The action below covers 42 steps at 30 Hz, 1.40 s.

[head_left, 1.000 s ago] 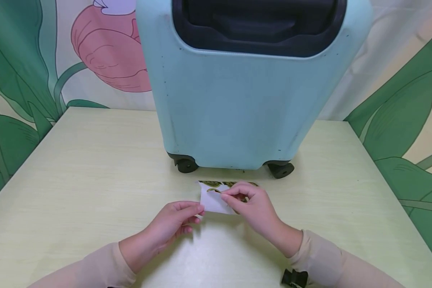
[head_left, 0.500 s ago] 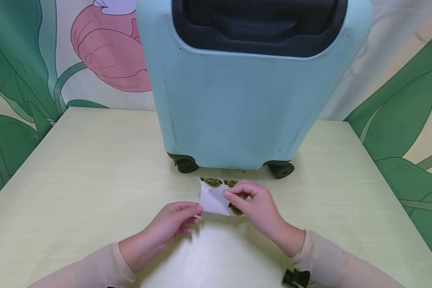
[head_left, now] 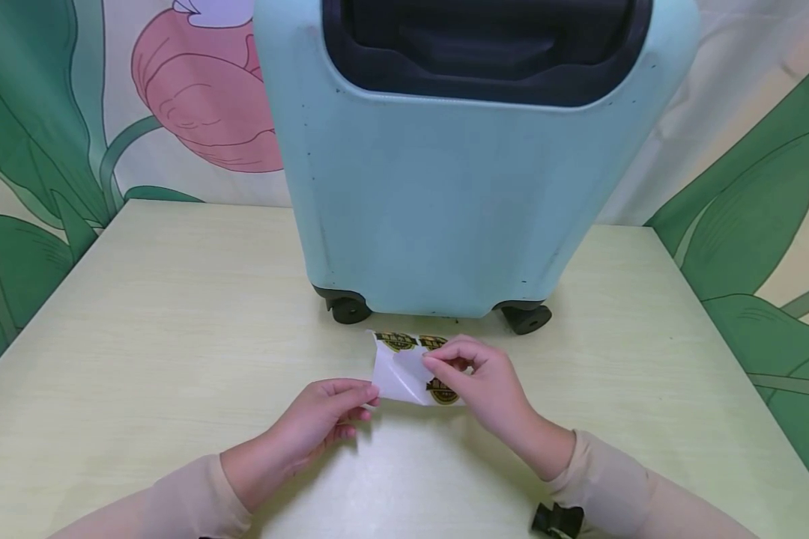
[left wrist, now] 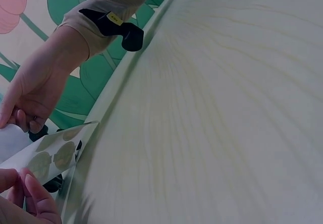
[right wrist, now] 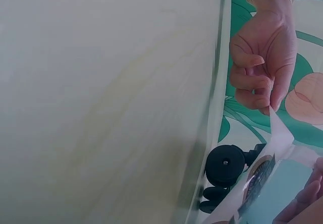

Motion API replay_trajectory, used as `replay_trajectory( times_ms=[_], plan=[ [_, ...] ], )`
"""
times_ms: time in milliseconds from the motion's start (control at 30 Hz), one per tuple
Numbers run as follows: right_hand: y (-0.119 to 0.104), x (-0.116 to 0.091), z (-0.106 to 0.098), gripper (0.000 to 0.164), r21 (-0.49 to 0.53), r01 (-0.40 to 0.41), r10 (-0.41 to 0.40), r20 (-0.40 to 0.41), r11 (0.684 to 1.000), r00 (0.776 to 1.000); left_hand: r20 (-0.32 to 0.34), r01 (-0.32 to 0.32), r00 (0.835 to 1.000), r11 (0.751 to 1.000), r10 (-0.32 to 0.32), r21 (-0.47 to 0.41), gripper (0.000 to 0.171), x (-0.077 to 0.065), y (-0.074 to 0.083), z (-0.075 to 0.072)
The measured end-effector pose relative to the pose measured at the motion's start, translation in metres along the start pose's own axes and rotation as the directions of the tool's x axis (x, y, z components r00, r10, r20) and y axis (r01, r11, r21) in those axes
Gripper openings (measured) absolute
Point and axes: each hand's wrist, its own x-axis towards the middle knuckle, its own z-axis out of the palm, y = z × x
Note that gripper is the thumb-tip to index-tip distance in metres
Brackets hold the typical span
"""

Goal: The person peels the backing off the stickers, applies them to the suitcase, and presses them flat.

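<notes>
A white sheet of round black-and-gold stickers (head_left: 392, 383) is held off the table, in front of the suitcase. My left hand (head_left: 313, 421) pinches its near left corner between thumb and forefinger. With thumb and forefinger, my right hand (head_left: 491, 389) pinches the edge of a lifted sticker (head_left: 410, 362), whose pale underside faces up. Part of the sheet's right side is hidden behind that hand. The left wrist view shows round stickers on the sheet (left wrist: 31, 162). In the right wrist view, the sheet's corner rises to the left hand (right wrist: 267, 57).
A light blue suitcase (head_left: 438, 202) with a black recessed panel (head_left: 485, 45) stands upright at the back of the pale table (head_left: 175, 322). Its black wheels (head_left: 527, 319) rest just beyond the sheet. A printed cloth (head_left: 202, 90) with leaves hangs behind.
My right hand has shifted slightly right, drawing the sticker over so that its pale back shows. The printed sticker at the sheet's near right has come into view. My left hand has barely moved.
</notes>
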Motion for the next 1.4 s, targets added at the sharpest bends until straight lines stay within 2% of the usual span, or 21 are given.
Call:
replay_trajectory(
  times_ms=[600, 833, 967, 1200, 1400],
  plan=[
    [0.005, -0.001, -0.002, 0.004, 0.017, -0.012, 0.012, 0.019, 1.0, 1.0, -0.025, 0.04, 0.999, 0.996, -0.038, 0.079, 0.029, -0.002, 0.0, -0.005],
    [0.005, -0.001, -0.002, 0.004, 0.015, -0.02, 0.019, 0.019, 1.0, 1.0, 0.053, 0.07, 0.996, 0.993, -0.075, 0.094, 0.03, -0.008, -0.002, -0.008],
    [0.004, -0.001, -0.003, 0.005, 0.01, -0.03, 0.03, 0.02, 1.0, 0.999, 0.113, 0.095, 0.988, 0.993, -0.103, 0.071, 0.032, -0.012, -0.004, -0.009],
    [0.004, -0.001, -0.003, 0.005, 0.007, -0.042, 0.042, 0.023, 0.999, 0.999, 0.175, 0.146, 0.972, 0.988, -0.154, 0.057, 0.033, -0.02, -0.006, -0.01],
    [0.004, 0.0, -0.003, 0.005, 0.019, -0.031, 0.031, 0.024, 0.999, 0.999, 0.211, 0.131, 0.967, 0.989, -0.142, 0.065, 0.041, -0.024, -0.004, -0.011]
  ],
)
